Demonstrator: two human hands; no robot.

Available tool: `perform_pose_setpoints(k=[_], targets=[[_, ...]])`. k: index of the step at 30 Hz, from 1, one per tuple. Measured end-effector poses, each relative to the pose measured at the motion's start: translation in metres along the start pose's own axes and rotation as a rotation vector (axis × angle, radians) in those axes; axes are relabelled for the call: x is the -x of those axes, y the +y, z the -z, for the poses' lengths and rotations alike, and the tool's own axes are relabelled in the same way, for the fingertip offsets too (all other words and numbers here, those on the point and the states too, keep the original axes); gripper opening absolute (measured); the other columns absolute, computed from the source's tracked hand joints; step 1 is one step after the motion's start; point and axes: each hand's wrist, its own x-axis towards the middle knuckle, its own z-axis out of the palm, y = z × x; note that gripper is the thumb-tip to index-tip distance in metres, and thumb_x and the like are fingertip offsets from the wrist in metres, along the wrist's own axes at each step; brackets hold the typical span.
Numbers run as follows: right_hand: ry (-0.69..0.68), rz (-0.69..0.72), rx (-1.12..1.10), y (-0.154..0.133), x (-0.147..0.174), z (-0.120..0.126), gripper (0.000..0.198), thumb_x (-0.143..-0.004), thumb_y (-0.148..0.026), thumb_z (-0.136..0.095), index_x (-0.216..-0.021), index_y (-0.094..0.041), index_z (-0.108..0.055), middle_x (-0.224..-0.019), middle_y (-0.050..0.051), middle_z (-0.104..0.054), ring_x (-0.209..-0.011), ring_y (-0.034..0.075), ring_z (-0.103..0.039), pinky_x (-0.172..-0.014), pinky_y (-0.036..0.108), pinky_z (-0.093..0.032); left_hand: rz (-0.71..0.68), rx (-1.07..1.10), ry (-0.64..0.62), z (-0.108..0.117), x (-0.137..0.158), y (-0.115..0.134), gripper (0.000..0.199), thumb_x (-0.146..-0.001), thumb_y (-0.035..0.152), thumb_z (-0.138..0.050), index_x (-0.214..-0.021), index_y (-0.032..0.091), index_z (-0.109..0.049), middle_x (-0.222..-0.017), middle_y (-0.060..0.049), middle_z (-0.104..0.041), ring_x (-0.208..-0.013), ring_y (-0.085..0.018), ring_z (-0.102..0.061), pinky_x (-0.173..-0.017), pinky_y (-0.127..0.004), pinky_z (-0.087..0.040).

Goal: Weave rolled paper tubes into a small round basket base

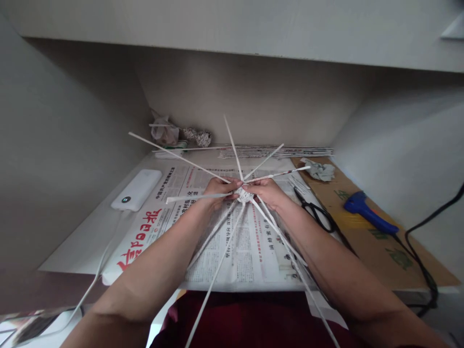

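Between my hands is a small woven piece of rolled paper strips [244,194], with long white strips fanning out from its centre in all directions. My left hand [220,189] grips its left edge, fingers closed and thumb near the top. On the opposite side, my right hand [266,191] pinches the right edge, its thumb close to the left one. Some strips reach up and away from me, while others run down past the table's front edge toward my body. My fingers partly cover the woven centre.
Newspaper [239,251] covers the table. A white power bank [137,190] with a cable lies left. Scissors [314,209], a blue glue gun [369,212] and crumpled paper [318,170] are on the right, partly on cardboard [362,249]. Paper rolls [275,152] line the back wall.
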Motion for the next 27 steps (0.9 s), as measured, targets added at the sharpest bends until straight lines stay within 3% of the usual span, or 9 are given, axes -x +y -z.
perform_pose_setpoints(k=[9, 13, 20, 27], targets=[[-0.045, 0.038, 0.018, 0.005, -0.003, 0.004, 0.034, -0.04, -0.027, -0.092, -0.059, -0.015, -0.066, -0.054, -0.002, -0.064, -0.052, 0.011, -0.056, -0.054, 0.024, -0.045, -0.107, -0.136, -0.062, -0.001, 0.0, -0.005, 0.031, -0.058, 0.034, -0.087, -0.072, 0.013, -0.069, -0.058, 0.002, -0.058, -0.047, -0.008, -0.05, -0.042, -0.019, -0.044], [-0.093, 0.058, 0.01, 0.006, -0.004, 0.003, 0.033, -0.045, -0.031, -0.09, -0.064, -0.015, -0.068, -0.057, -0.001, -0.066, -0.057, 0.013, -0.059, -0.058, 0.025, -0.046, -0.158, -0.166, -0.048, -0.006, 0.002, -0.006, 0.024, -0.065, 0.032, -0.08, -0.066, 0.014, -0.064, -0.052, 0.003, -0.054, -0.042, -0.007, -0.045, -0.039, -0.019, -0.039], [0.083, 0.183, 0.019, 0.014, -0.009, -0.001, 0.03, -0.053, -0.039, -0.084, -0.067, -0.016, -0.071, -0.057, -0.001, -0.065, -0.057, 0.015, -0.057, -0.058, 0.027, -0.044, -0.09, -0.19, 0.084, -0.008, 0.001, -0.005, 0.014, -0.065, 0.026, -0.075, -0.07, 0.018, -0.065, -0.051, 0.004, -0.051, -0.042, -0.009, -0.044, -0.038, -0.02, -0.041], [0.223, 0.28, 0.178, 0.021, -0.013, 0.0, 0.022, -0.062, -0.039, -0.077, -0.069, -0.018, -0.073, -0.069, 0.003, -0.071, -0.066, 0.019, -0.063, -0.064, 0.029, -0.045, -0.013, -0.117, 0.127, -0.01, 0.001, -0.003, 0.014, -0.061, 0.021, -0.076, -0.071, 0.017, -0.067, -0.056, 0.002, -0.055, -0.046, -0.009, -0.046, -0.041, -0.021, -0.045]])
